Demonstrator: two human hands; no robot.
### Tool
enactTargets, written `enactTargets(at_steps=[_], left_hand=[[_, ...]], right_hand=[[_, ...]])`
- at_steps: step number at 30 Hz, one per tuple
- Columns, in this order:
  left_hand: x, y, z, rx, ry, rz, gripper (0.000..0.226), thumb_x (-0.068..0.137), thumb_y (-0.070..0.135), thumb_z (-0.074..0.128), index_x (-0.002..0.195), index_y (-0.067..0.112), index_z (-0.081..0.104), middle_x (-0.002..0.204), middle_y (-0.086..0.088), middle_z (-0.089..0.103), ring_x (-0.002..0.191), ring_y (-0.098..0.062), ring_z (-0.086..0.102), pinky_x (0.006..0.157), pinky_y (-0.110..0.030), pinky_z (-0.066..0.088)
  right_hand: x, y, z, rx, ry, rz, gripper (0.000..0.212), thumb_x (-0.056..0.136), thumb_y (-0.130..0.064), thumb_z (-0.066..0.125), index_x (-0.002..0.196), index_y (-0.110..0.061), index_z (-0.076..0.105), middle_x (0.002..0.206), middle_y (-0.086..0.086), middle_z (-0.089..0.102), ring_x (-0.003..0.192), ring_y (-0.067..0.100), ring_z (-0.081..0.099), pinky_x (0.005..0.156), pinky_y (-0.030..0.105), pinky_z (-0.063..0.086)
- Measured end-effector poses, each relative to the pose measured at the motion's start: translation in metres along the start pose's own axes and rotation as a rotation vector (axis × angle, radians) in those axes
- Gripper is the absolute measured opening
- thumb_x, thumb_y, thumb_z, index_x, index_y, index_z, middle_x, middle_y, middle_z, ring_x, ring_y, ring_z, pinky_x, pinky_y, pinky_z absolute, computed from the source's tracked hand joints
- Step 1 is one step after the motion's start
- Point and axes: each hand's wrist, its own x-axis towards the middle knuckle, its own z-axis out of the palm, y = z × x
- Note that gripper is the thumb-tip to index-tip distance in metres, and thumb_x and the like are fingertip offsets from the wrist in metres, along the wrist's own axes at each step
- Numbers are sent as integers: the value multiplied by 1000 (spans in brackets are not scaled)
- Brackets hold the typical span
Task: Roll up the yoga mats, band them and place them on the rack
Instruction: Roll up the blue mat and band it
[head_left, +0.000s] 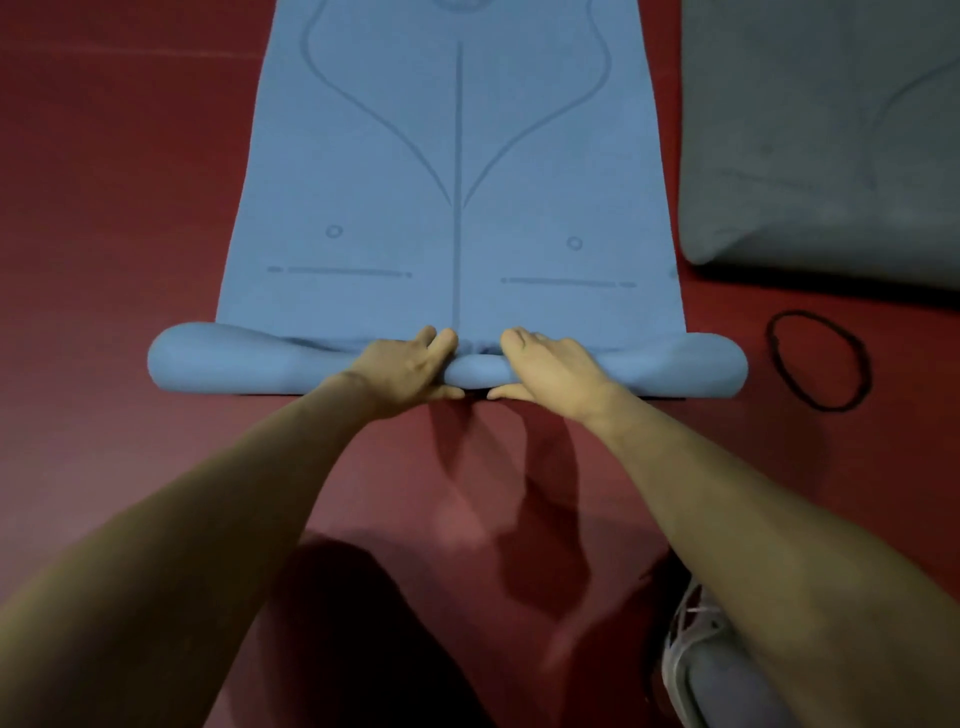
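Note:
A blue yoga mat (452, 171) with printed alignment lines lies flat on the red floor and runs away from me. Its near end is turned over into a short roll (228, 364) that bulges at both sides and is squeezed thin in the middle. My left hand (405, 369) and my right hand (545, 366) grip that middle side by side, fingers over the top and thumbs under the near edge. A black elastic band (818, 358) lies on the floor, right of the roll's end.
A grey mat (831, 130) lies spread out at the right, close beside the blue one. My shoe (691, 639) and knee show at the bottom right. Red floor (104, 208) stretches to the left.

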Motion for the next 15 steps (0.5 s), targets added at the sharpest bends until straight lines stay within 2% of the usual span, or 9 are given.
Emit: enactTargets(at_steps=[3,4,6,8,10,11,15], left_hand=[[3,-3,24,27,142,37,93,71,81,17,101,2,56,89,-19,58,77,-37,58,61,-42,44],[3,-2,30,45,146,33,89,73,78,19,98,2,58,84,-20,59,75,-37,57,64,-42,42],[5,-5,43,54,99,-4,87,73,75,18,103,4,59,88,-19,62,80,-37,57,70,-41,39],[5,-8,56,90,120,22,85,77,77,17,99,6,60,87,-17,61,75,-35,57,67,-39,41],[5,-7,67,209,275,38,73,85,71,23,87,10,61,81,-14,57,66,-30,54,59,-35,41],[6,-7,72,249,365,43,64,86,67,30,84,11,61,80,-12,57,65,-29,52,57,-34,40],[3,4,82,251,527,-59,49,83,53,44,90,11,68,79,-6,60,66,-28,56,58,-32,43]], right_hand=[[3,3,21,-13,89,4,56,86,-57,54,113,-9,49,117,7,51,113,26,46,82,41,42],[4,3,30,-12,138,10,56,84,-57,56,111,-8,53,114,9,52,110,29,46,82,43,43],[7,3,45,8,174,44,55,81,-56,61,106,-7,59,110,13,52,103,34,47,82,46,43],[6,2,61,-28,206,63,53,75,-57,65,96,-9,65,100,13,56,92,34,53,76,44,47],[2,0,75,-52,322,81,48,65,-57,72,83,-13,68,83,8,59,74,31,57,63,38,51],[0,0,81,-63,378,92,46,66,-57,73,83,-15,69,80,6,59,71,30,57,61,35,51],[-1,-3,95,-123,511,139,50,80,-62,44,91,-16,60,77,2,58,72,26,57,62,34,49]])
